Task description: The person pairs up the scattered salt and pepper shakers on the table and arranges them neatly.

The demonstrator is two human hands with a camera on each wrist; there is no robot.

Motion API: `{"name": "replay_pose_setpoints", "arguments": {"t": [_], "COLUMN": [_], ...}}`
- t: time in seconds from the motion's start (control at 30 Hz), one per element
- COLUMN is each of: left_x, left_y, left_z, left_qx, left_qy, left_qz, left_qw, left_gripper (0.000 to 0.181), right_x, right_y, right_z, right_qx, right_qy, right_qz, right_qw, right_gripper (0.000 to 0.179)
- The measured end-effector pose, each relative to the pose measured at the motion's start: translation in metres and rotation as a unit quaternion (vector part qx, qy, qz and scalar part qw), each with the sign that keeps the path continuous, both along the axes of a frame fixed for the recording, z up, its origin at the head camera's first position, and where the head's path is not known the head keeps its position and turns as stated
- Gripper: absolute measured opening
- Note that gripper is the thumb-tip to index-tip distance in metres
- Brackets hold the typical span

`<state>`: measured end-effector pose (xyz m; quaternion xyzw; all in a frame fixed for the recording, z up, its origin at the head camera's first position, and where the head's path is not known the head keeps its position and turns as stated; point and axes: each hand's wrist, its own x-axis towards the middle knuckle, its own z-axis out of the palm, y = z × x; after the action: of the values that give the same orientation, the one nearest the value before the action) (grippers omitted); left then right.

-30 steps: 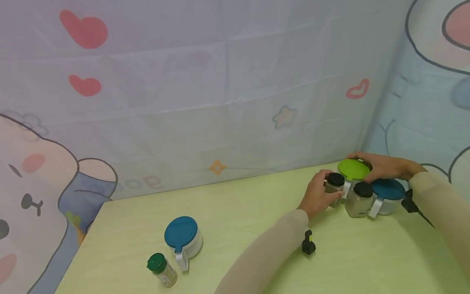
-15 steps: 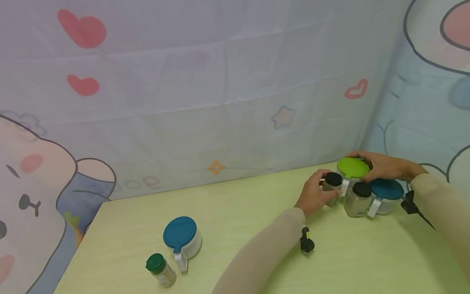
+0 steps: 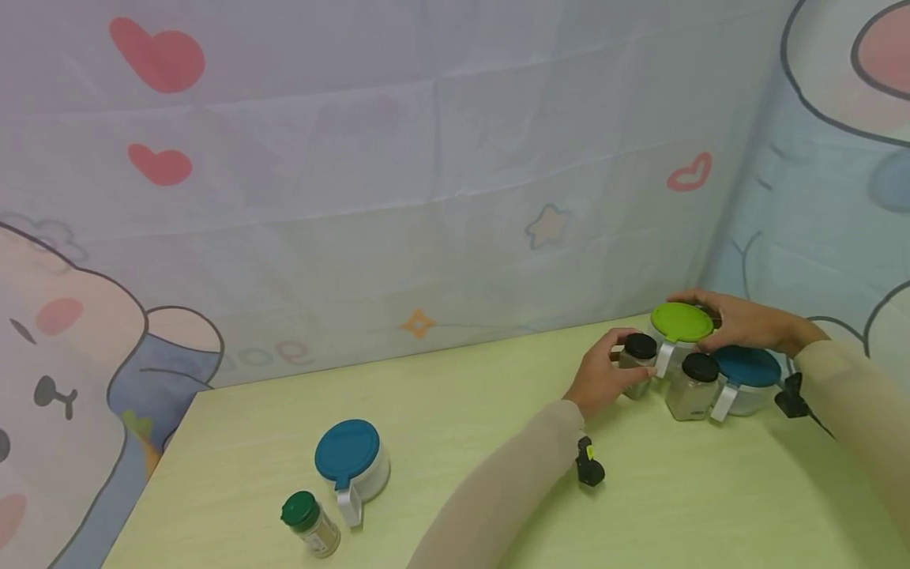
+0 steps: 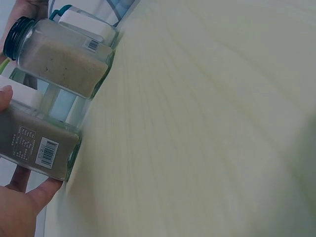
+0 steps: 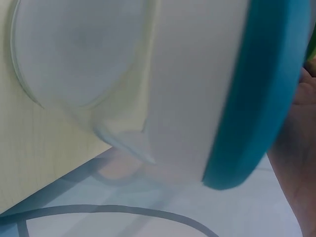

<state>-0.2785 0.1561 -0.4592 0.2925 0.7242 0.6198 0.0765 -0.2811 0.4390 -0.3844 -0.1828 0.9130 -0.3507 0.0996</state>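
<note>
At the table's right end, my left hand (image 3: 597,378) grips a square glass spice jar (image 3: 633,359) with a black lid. In the left wrist view, the jar (image 4: 34,140) shows brownish contents and a barcode, with thumb and fingers on opposite sides. My right hand (image 3: 753,320) holds a green-lidded seasoning pot (image 3: 681,322) with a white handle, its thumb and fingers around the lid's far and right sides. A second black-lidded jar (image 3: 692,393) stands in front of it. Under the right wrist is a blue-lidded pot (image 3: 746,370), which hides most of that hand in the right wrist view.
On the left of the pale yellow table (image 3: 469,411) stand another blue-lidded pot (image 3: 351,458) with a white handle and a green-capped shaker (image 3: 313,525). A printed cloth (image 3: 370,197) hangs along the back edge and the right side.
My left hand and its spice jar have shifted slightly left. The green-lidded pot in my right hand has moved slightly back and left. The other containers stay in place.
</note>
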Motion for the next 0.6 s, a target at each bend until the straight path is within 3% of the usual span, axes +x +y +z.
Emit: {"name": "replay_pose_setpoints", "arguments": {"t": [0.17, 0.6], "left_x": [-0.001, -0.004], "left_y": [-0.005, -0.017], "left_z": [0.000, 0.002], "left_qx": [0.007, 0.022], "left_qy": [-0.005, -0.008], "left_qz": [-0.011, 0.000], "left_qw": [0.9999, 0.9997], "left_gripper": [0.055, 0.057], "right_x": [0.003, 0.002], "right_y": [0.000, -0.001], "right_z": [0.000, -0.002], "right_qx": [-0.003, 0.003], "right_qy": [0.004, 0.025], "right_qz": [-0.010, -0.024], "right_qw": [0.9999, 0.9994], "right_gripper": [0.081, 0.084]}}
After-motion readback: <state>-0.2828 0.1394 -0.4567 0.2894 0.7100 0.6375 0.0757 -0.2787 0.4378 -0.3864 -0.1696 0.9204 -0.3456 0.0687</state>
